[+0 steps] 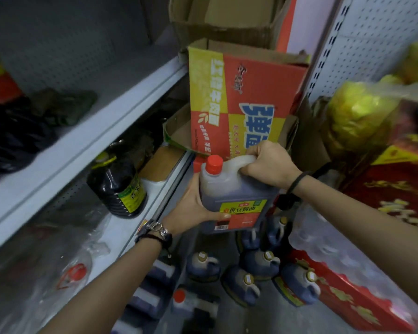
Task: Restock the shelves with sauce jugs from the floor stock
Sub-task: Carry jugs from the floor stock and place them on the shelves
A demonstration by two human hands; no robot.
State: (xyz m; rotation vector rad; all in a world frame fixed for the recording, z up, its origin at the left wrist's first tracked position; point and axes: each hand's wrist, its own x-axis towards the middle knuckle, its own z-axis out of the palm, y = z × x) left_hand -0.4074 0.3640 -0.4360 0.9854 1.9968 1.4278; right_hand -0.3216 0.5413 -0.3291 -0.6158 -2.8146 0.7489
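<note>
Right grip [268,165] is clamped round the pale handle at the top of the sauce jug [234,196], knuckles up. Left grip [193,203] cups the jug's lower left side, thumb laid across the yellow and red label, the other fingers hidden behind. Between them the jug hangs upright in the air, red cap [214,163] on, just off the front edge of the lower shelf [155,189]. On that shelf stands a dark bottle [117,184] with a yellow cap. Below the held jug, more floor jugs [251,280] stand clustered together. A red and yellow carton [241,100] rises behind.
</note>
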